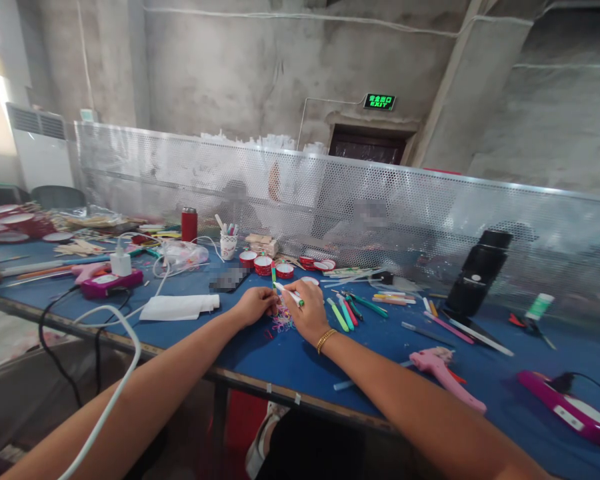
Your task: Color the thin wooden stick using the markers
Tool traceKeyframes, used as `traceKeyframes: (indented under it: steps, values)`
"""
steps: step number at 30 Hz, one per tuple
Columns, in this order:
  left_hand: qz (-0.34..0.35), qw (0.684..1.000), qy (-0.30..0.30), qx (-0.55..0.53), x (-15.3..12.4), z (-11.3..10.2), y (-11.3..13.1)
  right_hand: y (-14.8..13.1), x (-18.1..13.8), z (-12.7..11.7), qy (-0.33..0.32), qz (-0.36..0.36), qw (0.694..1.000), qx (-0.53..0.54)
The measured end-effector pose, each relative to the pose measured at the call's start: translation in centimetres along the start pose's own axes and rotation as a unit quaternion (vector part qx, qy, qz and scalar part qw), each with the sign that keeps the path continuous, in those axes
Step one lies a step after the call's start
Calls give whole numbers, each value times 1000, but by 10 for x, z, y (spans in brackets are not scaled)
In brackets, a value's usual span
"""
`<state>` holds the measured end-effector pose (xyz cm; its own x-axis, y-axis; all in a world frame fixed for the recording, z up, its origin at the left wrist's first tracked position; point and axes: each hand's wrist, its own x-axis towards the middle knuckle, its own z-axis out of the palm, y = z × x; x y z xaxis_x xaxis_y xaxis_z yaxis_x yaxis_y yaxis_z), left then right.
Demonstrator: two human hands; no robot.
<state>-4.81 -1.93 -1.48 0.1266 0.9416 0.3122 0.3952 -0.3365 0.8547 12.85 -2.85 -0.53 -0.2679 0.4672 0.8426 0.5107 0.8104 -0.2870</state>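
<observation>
My right hand (309, 310) rests on the blue table (290, 360) and grips a white pen with a green tip (289, 292), which points to the left. My left hand (255, 305) lies just beside it with the fingers curled in a pinch; what they hold is too small to make out. Between and just below both hands lies a small heap of pink and purple bits (281, 323). A gold bracelet (325, 340) circles my right wrist.
Several coloured pens (347, 311) lie right of my hands. A pink glue gun (443, 377), a black bottle (477, 273), red tape rolls (263, 265), a folded white cloth (179, 307), a red flask (189, 224) and a white cable (111, 393) surround them. A perforated metal screen (380, 207) backs the table.
</observation>
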Motion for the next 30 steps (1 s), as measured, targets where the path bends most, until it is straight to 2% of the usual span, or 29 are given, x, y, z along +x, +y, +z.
traceKeyframes:
  steps: [30]
  values:
    - [-6,1000,6,8,1,-2,-2,-1,2,-1,16,20,1000,-15]
